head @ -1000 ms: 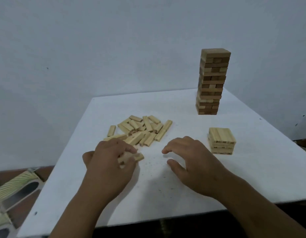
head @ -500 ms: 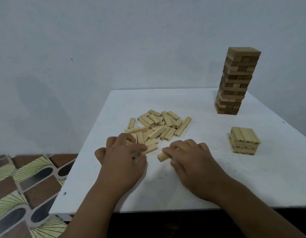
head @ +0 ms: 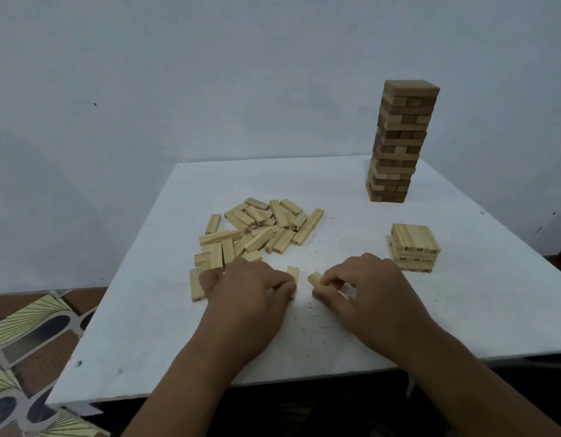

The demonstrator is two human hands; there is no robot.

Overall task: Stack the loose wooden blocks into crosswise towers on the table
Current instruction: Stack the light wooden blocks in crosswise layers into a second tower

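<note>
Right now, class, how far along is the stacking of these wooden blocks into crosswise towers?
Done: a tall tower stands at the far right of the table. Begun: a short stack nearer the person. In hand: the left hand and right hand each grip a block. Left: the loose pile at the table's middle.

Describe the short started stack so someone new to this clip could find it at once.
Start at the tall tower on the far right of the white table. Come toward the camera along that side to the short stack, just beyond the right hand. Unlike the tower it is only a few layers high, and unlike the loose pile its blocks are squared up.
</note>
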